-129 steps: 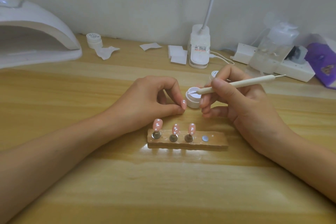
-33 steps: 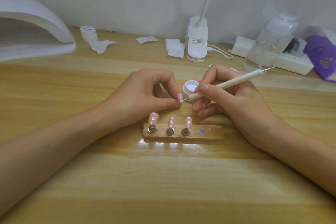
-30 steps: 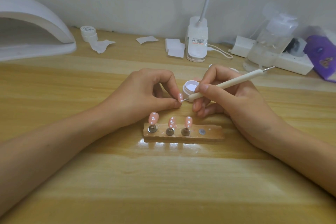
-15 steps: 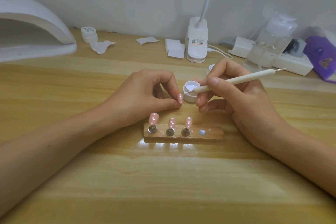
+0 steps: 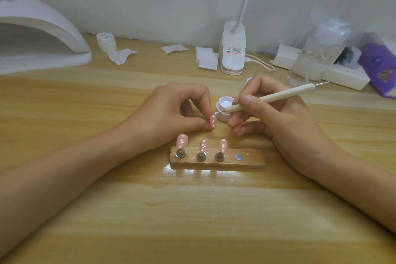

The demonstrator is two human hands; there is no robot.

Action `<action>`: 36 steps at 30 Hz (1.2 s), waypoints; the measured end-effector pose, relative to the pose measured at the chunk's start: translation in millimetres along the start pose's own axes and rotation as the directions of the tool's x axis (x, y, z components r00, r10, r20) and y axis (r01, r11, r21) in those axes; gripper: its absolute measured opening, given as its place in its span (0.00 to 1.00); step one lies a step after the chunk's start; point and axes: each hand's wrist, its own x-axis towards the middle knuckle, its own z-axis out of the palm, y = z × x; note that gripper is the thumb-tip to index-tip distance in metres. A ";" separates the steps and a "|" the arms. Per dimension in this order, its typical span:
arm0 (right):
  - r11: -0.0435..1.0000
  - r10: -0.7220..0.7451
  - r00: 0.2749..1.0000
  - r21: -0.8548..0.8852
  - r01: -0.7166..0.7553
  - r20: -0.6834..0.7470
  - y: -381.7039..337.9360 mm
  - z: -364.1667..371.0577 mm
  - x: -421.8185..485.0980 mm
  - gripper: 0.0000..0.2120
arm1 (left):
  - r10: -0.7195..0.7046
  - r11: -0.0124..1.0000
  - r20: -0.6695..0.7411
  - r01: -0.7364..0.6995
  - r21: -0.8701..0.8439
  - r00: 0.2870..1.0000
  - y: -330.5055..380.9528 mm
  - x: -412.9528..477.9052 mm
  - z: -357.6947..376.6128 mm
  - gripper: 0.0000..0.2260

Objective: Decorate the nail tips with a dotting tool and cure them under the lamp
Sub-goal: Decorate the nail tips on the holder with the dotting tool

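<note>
My left hand (image 5: 171, 113) pinches a pink nail tip (image 5: 213, 120) with white dots between thumb and forefinger. My right hand (image 5: 270, 111) holds a white dotting tool (image 5: 272, 97) like a pen, and its fine metal point sits just above the top of that tip. Right behind the tip stands a small open white pot (image 5: 224, 108) of white gel. In front of both hands lies a wooden holder (image 5: 246, 162) with three dotted pink tips (image 5: 202, 146) on metal stands and one bare magnet disc. The white curing lamp (image 5: 40, 43) sits at the far left.
Along the back wall stand a lidded white jar (image 5: 106, 40), scattered white wipes (image 5: 206, 59), a desk-lamp base (image 5: 233, 49) with a cable, a white power strip (image 5: 345, 74), a clear pump bottle (image 5: 319, 49) and a purple packet (image 5: 381, 66).
The dotting tool's point left the open pot, where it dipped half a second ago, and came back to the nail tip that my left hand keeps holding still.
</note>
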 end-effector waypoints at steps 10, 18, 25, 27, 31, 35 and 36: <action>1.000 0.011 1.000 -0.023 -0.010 0.015 0.9 -0.9 0.5 0.10 | -0.015 1.000 -0.013 0.015 -0.004 1.000 -1.1 0.3 0.8 0.09; 0.999 0.021 1.000 -0.026 -0.020 0.016 1.0 -0.7 0.8 0.09 | -0.019 1.000 -0.011 0.019 -0.011 1.000 -2.1 0.6 1.1 0.08; 1.000 -0.006 1.000 -0.009 0.006 0.004 0.5 -0.8 0.1 0.09 | -0.005 1.000 -0.007 0.005 0.001 1.000 -2.0 0.2 0.5 0.11; 1.000 -0.031 1.000 0.005 0.031 -0.002 0.2 -0.7 -0.3 0.08 | -0.002 1.000 -0.009 0.002 0.001 1.000 -2.0 0.2 0.7 0.12; 0.996 -0.081 0.996 0.042 0.082 -0.023 0.1 -1.2 -0.5 0.07 | -0.002 1.000 -0.008 0.002 -0.001 1.000 -2.0 0.0 0.9 0.10; 0.994 -0.096 0.995 0.055 0.097 -0.031 -0.4 -1.1 -0.6 0.06 | -0.006 1.000 -0.002 0.006 -0.004 1.000 -1.9 -0.1 0.6 0.08; 0.993 -0.099 0.995 0.058 0.101 -0.032 -0.7 -1.0 -0.8 0.07 | -0.005 1.000 -0.002 0.005 -0.003 1.000 -1.7 -0.1 0.6 0.08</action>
